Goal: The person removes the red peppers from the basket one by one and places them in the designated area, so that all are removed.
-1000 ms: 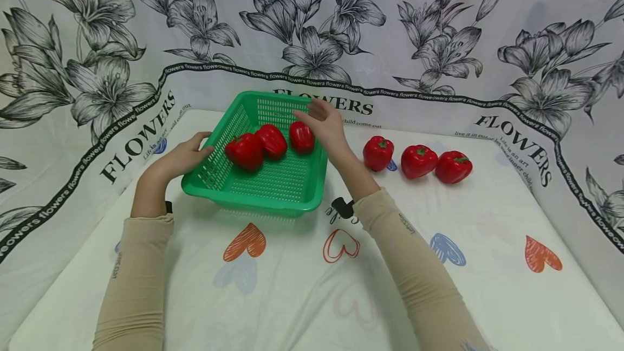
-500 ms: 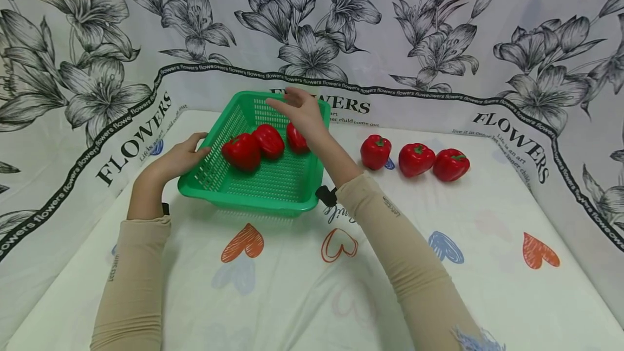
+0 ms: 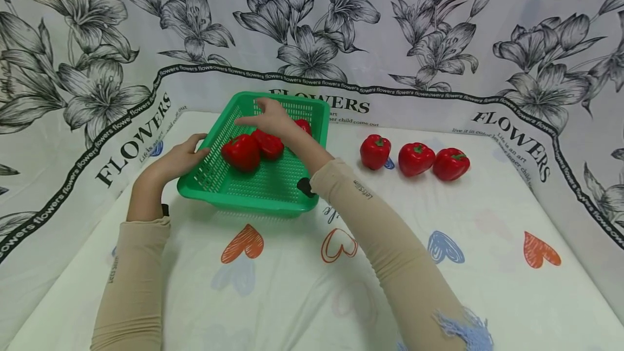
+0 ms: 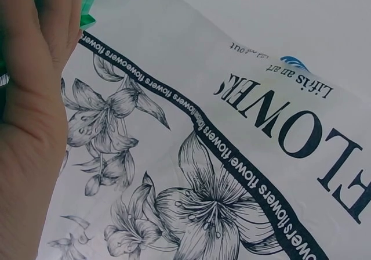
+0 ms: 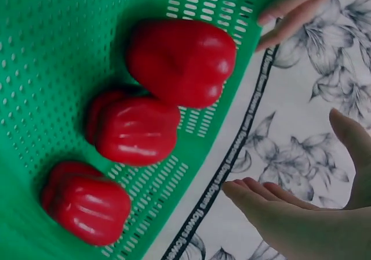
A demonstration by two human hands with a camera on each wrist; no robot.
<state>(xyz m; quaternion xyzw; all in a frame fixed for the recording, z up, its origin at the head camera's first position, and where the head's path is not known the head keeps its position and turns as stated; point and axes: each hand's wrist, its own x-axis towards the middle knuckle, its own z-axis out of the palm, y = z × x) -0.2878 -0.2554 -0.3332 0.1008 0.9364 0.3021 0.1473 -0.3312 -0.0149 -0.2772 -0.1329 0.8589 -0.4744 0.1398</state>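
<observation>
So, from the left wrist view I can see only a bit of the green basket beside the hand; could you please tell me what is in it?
Observer: The green basket holds three red peppers.
Operator: Thank you; could you tell me whether there are any peppers outside it?
Observer: Yes, three more red peppers sit in a row to the right of the basket in the head view.
Operator: And is the right hand holding anything, please?
Observer: No, the right hand is holding nothing.
</observation>
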